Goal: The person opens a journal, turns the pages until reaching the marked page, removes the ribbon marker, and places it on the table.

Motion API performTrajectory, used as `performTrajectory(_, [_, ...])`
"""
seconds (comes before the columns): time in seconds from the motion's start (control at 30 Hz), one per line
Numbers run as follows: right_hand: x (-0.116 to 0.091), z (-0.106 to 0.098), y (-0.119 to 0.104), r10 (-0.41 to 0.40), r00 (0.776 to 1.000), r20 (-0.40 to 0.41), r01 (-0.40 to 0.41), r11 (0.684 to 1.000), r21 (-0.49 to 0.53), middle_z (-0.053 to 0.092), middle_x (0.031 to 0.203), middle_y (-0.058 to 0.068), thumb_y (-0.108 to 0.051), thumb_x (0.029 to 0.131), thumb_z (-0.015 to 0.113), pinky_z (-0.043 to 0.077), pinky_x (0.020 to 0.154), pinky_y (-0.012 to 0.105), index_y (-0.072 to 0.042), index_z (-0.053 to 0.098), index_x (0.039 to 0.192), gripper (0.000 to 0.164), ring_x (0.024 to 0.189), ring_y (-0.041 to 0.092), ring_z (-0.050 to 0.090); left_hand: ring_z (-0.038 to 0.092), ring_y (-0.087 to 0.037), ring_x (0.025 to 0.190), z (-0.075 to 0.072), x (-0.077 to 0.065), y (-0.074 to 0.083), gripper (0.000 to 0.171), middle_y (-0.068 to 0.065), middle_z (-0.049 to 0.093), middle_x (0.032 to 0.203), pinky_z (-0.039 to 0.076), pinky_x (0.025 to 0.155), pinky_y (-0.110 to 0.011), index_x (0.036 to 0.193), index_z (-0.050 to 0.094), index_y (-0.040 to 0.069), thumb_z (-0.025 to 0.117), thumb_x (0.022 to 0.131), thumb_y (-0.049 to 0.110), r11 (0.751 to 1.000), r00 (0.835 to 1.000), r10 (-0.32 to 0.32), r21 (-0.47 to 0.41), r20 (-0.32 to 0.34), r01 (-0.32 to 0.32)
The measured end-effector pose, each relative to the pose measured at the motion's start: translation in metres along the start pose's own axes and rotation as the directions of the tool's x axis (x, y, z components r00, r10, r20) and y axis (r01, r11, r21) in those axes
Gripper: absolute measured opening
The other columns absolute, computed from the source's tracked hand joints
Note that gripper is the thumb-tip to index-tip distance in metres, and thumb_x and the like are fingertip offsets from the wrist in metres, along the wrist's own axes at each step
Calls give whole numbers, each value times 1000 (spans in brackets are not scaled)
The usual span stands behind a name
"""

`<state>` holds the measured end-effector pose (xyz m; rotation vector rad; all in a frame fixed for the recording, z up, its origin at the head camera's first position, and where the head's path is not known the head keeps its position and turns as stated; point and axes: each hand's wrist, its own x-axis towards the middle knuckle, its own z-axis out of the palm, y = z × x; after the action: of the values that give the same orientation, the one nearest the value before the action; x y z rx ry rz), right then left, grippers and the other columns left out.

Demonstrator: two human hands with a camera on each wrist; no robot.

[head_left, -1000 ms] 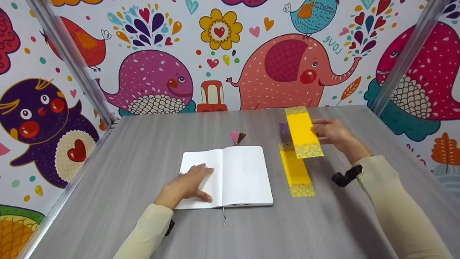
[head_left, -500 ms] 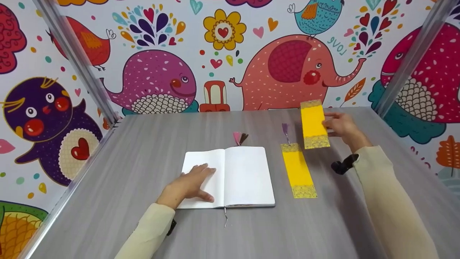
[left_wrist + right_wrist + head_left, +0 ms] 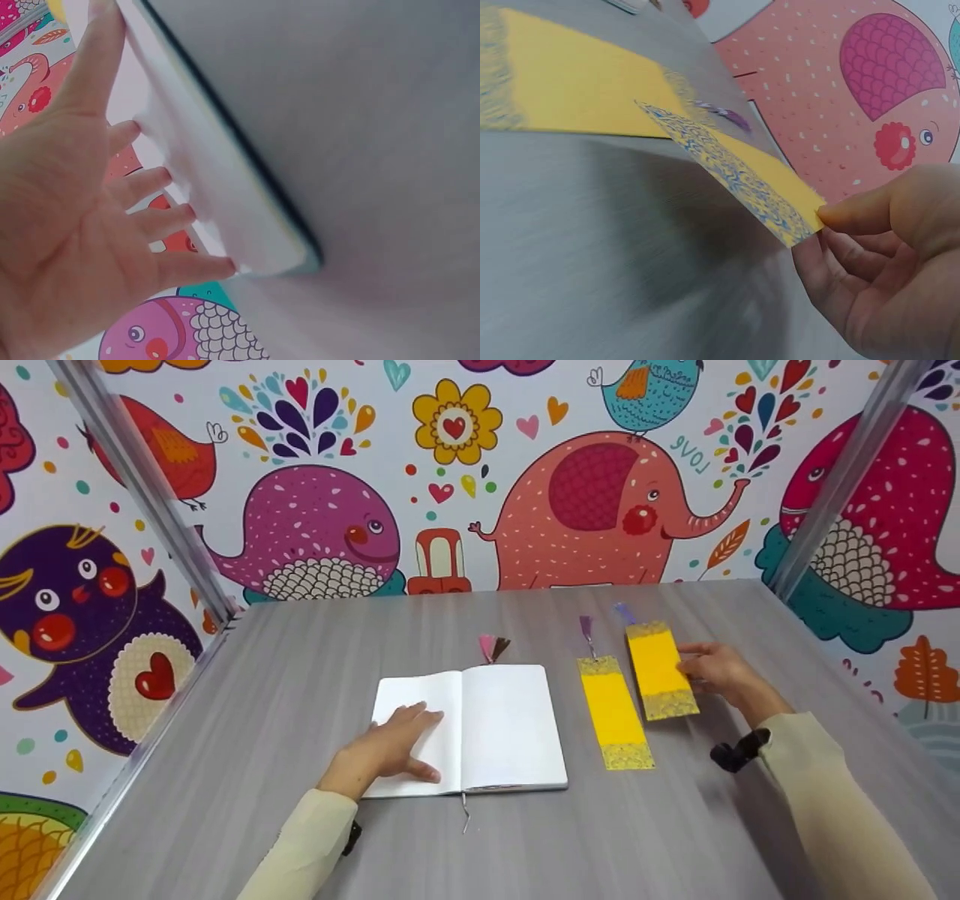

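Observation:
An open notebook (image 3: 514,727) with blank white pages lies on the table. My left hand (image 3: 386,746) rests on its left page with fingers spread; the left wrist view shows the palm and straight fingers (image 3: 161,217) at the page. On the right, my right hand (image 3: 724,675) pinches the right edge of a yellow bookmark (image 3: 660,664) with patterned ends and a blue tassel (image 3: 624,613). In the right wrist view that bookmark (image 3: 735,176) is tilted above the table, between thumb and fingers. Another yellow bookmark (image 3: 615,709) lies flat beside the notebook, its purple tassel (image 3: 586,628) pointing away.
Pink and brown tassels (image 3: 493,647) stick out past the notebook's top edge. A thin ribbon (image 3: 466,814) hangs from its bottom edge. The grey table (image 3: 300,660) ends at a printed wall (image 3: 337,525) with metal posts (image 3: 832,472) at the corners.
My right hand first moved the bookmark rightward off the other one, then lowered it toward the table on the right. My left hand has stayed on the notebook page.

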<state>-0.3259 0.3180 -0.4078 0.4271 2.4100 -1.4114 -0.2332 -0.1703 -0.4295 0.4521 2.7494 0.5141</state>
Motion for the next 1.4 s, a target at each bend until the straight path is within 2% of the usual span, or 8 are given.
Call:
performTrajectory(0.23, [-13, 7, 16, -5, 999, 45, 5, 1000, -8, 45, 148, 21, -20, 103, 54, 53, 92, 27, -4, 33, 155, 59, 112, 25, 54, 20, -43, 154, -1, -3, -3, 95, -18, 26, 165, 17, 116, -75, 154, 39, 14, 86, 74, 36, 1000, 1000, -6, -12, 9, 7])
performTrajectory(0.43, [-21, 15, 28, -51, 998, -23, 48, 994, -101, 53, 134, 23, -14, 101, 56, 56, 75, 21, 3, 40, 149, 53, 96, 22, 59, 18, -43, 154, -1, -3, -4, 96, -17, 24, 166, 16, 117, -74, 155, 38, 15, 86, 75, 37, 1000, 1000, -10, -21, 20, 11])
performTrajectory(0.67, [-30, 26, 32, -161, 982, -94, 126, 946, -298, 54, 129, 31, -9, 100, 58, 58, 67, 22, 10, 46, 142, 48, 88, 23, 61, 19, -42, 154, -1, 0, -4, 95, -17, 25, 166, 17, 117, -73, 155, 38, 15, 86, 75, 37, 1000, 1000, -7, -13, 12, 7])
performTrajectory(0.8, [-36, 28, 32, -194, 976, -100, 145, 919, -366, 53, 130, 35, -7, 99, 59, 59, 65, 25, 12, 46, 140, 48, 87, 25, 63, 19, -42, 154, -1, 0, -5, 95, -17, 25, 166, 17, 117, -73, 155, 38, 15, 86, 75, 37, 1000, 1000, -4, -12, 18, 4])
performTrajectory(0.97, [-38, 28, 32, -206, 974, -91, 153, 903, -401, 53, 131, 37, -9, 98, 59, 59, 65, 24, 13, 45, 141, 50, 88, 27, 63, 18, -42, 154, -1, -2, -4, 95, -16, 24, 166, 16, 117, -73, 155, 38, 16, 85, 76, 37, 1000, 1000, -8, -10, 20, 8])
performTrajectory(1.2, [-39, 29, 30, -174, 980, -98, 115, 893, -434, 53, 133, 37, -8, 96, 61, 60, 69, 26, 14, 46, 140, 51, 94, 31, 63, 18, -43, 154, -2, -2, -3, 96, -18, 24, 166, 16, 117, -75, 155, 38, 14, 86, 75, 36, 1000, 1000, -6, -21, 27, 7])
performTrajectory(1.3, [-42, 31, 28, -181, 978, -108, 104, 858, -502, 55, 132, 36, -10, 94, 60, 59, 80, 34, 15, 46, 139, 53, 96, 34, 60, 17, -44, 154, -1, -2, -3, 96, -18, 23, 166, 15, 117, -75, 156, 37, 14, 85, 76, 37, 1000, 999, -6, -22, 31, 7])
performTrajectory(1.4, [-48, 33, 22, -239, 966, -102, 135, 796, -591, 53, 130, 36, -17, 94, 60, 55, 88, 46, 14, 47, 139, 56, 96, 37, 56, 16, -43, 155, 0, 0, -1, 96, -17, 22, 167, 14, 117, -74, 156, 37, 15, 85, 76, 37, 1000, 999, -7, -23, 31, 8])
